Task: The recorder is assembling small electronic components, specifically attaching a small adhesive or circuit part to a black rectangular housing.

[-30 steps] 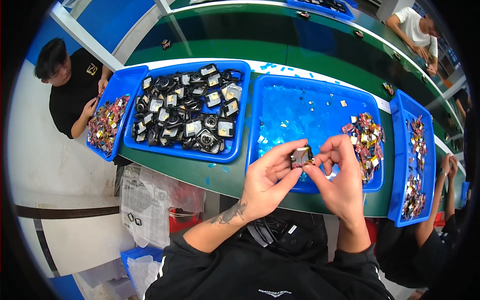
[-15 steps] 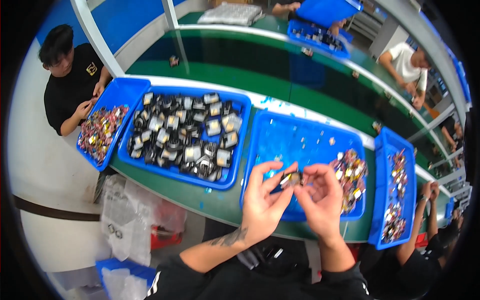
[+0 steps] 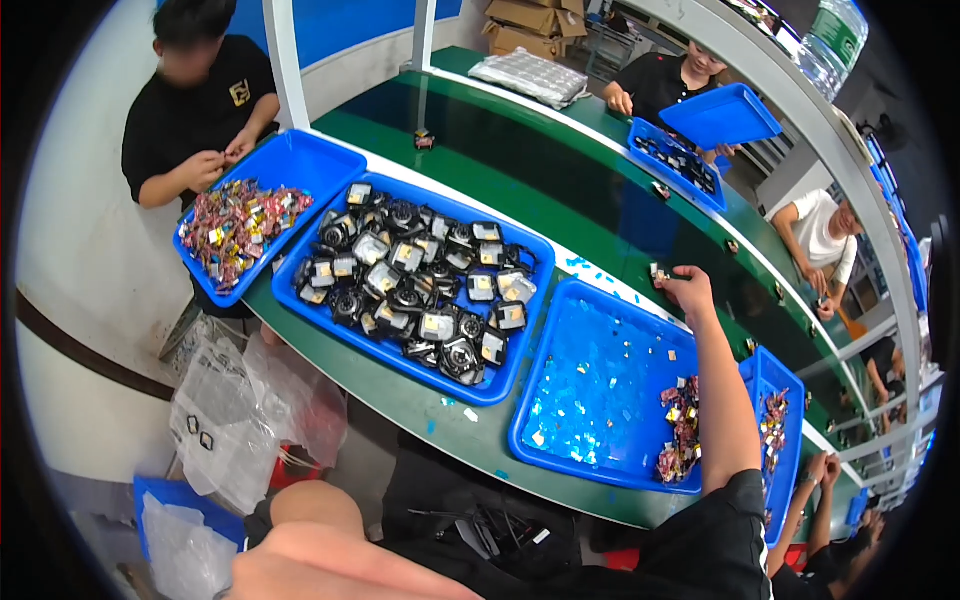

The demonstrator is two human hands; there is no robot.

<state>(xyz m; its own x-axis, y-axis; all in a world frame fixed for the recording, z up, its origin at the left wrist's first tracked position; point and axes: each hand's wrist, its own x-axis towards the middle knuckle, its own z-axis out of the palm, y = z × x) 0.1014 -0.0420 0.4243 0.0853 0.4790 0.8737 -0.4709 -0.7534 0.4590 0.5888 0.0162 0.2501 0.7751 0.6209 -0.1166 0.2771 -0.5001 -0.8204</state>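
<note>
My right hand (image 3: 690,291) reaches out over the green conveyor belt, beyond the blue tray (image 3: 548,345) in front of me. Its fingertips pinch a small electronic part (image 3: 659,275), pale and dark, at or just above the belt. That tray has bits of blue film (image 3: 585,400) scattered inside and a heap of small wired parts (image 3: 682,430) at its right end, partly behind my forearm. At the lower edge, my left hand (image 3: 320,568) appears as a bent-back, cut-off patch of skin close up, its fingers hidden.
Left of my tray stands a blue tray of black watch-like cases (image 3: 410,270), then a bin of wired parts (image 3: 240,230) beside a seated person (image 3: 205,110). Another blue tray (image 3: 785,470) stands right. Parts (image 3: 424,140) lie along the belt (image 3: 540,190); people work across it.
Both hands held the small part over the tray before. My right hand has carried it forward onto or over the belt, while my left has drawn back to the lower left. The view has shifted.
</note>
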